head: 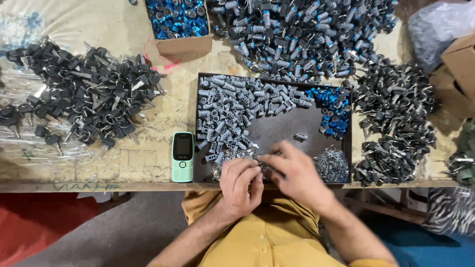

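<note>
My left hand (241,184) and my right hand (293,170) meet over the near edge of a dark flat tray (277,129). The fingertips of both pinch a small metal part between them; the part itself is mostly hidden. The tray holds a heap of grey lock cylinders (232,111) at its left, a cluster of blue caps (334,111) at the right, one loose cylinder (300,136) in the middle, and small shiny metal pieces (332,164) along the near side.
A mint-green push-button phone (182,156) lies left of the tray. Piles of black-headed keys (91,91) cover the left and right of the table (99,170). Assembled cylinders (302,34) and a cardboard box of blue caps (178,20) sit behind.
</note>
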Available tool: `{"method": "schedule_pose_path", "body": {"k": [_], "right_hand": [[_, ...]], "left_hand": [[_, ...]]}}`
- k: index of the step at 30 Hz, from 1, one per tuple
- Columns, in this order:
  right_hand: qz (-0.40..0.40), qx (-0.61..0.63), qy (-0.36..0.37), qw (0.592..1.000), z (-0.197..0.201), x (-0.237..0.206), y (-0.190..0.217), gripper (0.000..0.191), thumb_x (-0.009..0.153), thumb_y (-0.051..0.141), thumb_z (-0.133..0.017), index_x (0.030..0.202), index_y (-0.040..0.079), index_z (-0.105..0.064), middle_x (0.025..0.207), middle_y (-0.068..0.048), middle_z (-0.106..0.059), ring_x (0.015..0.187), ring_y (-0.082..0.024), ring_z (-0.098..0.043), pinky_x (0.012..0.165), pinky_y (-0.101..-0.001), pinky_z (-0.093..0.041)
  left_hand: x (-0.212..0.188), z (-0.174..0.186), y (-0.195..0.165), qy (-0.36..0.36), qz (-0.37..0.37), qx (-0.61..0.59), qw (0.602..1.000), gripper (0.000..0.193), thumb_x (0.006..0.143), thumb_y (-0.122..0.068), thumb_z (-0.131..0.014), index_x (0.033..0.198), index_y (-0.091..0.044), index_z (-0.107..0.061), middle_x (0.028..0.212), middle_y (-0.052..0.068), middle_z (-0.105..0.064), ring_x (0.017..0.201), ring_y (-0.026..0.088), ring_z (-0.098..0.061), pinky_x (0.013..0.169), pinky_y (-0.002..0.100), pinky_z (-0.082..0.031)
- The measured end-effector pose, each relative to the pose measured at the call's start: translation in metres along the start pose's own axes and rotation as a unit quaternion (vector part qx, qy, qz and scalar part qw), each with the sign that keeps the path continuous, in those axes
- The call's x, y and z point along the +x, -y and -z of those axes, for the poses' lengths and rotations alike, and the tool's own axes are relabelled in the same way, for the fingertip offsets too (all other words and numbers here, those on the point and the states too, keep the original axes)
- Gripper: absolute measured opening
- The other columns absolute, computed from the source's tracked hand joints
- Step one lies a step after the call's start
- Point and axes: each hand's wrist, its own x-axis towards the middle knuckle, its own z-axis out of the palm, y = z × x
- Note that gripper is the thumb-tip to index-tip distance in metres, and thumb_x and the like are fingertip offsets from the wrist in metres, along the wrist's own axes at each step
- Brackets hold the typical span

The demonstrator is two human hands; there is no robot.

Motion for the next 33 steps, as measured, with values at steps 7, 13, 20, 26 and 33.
{"method": "schedule_pose_path", "body": {"k": [7,13,20,26,33], "right_hand": [[0.007,0.039,-0.053,0.998,-0.029,-0.011,-0.015,0.025,0.072,0.005,-0.074,0.096,0.008,-0.069,0.098,-0.010,-0.062,0.084,-0.032,-0.065,0.070,-0.0413,-0.053],[0.049,0.053,-0.059,0.996,-0.019,-0.012,-0.017,0.034,0.075,0.006,-0.073,0.110,0.008,-0.070,0.097,-0.011,-0.060,0.084,-0.034,-0.064,0.069,-0.0435,-0.052],[0.048,0.097,-0.034,0.994,-0.014,-0.021,-0.024,0.028,0.078,0.005,-0.072,0.106,0.006,-0.067,0.099,-0.013,-0.061,0.087,-0.036,-0.065,0.070,-0.0435,-0.053],[0.071,0.120,-0.110,0.984,-0.017,-0.032,-0.030,0.028,0.077,-0.012,-0.067,0.101,0.003,-0.069,0.094,-0.012,-0.066,0.084,-0.033,-0.067,0.069,-0.0397,-0.054],[0.058,0.133,-0.129,0.981,-0.020,-0.039,-0.032,0.028,0.078,-0.013,-0.068,0.102,0.001,-0.071,0.095,-0.013,-0.067,0.080,-0.030,-0.068,0.067,-0.0363,-0.054]], "left_hand": [[0.005,-0.008,-0.004,0.039,-0.024,0.010,0.999,0.021,0.094,-0.001,-0.070,0.112,-0.003,-0.060,0.111,0.013,-0.063,0.099,0.032,-0.064,0.084,0.042,-0.053],[-0.001,-0.017,-0.009,0.040,-0.028,0.040,0.998,0.021,0.093,-0.002,-0.070,0.112,-0.003,-0.060,0.113,0.013,-0.062,0.101,0.032,-0.064,0.086,0.043,-0.052],[-0.015,-0.027,-0.013,0.012,-0.009,0.080,0.997,0.026,0.089,0.004,-0.069,0.112,-0.001,-0.060,0.115,0.015,-0.062,0.103,0.032,-0.061,0.090,0.044,-0.051],[-0.023,-0.031,-0.015,0.012,-0.005,0.092,0.996,0.028,0.088,0.007,-0.070,0.113,-0.002,-0.059,0.115,0.015,-0.061,0.104,0.032,-0.061,0.091,0.044,-0.050],[-0.022,-0.032,-0.019,0.025,-0.003,0.093,0.995,0.027,0.088,0.006,-0.071,0.111,-0.002,-0.060,0.114,0.015,-0.061,0.104,0.031,-0.061,0.090,0.042,-0.051]]}}
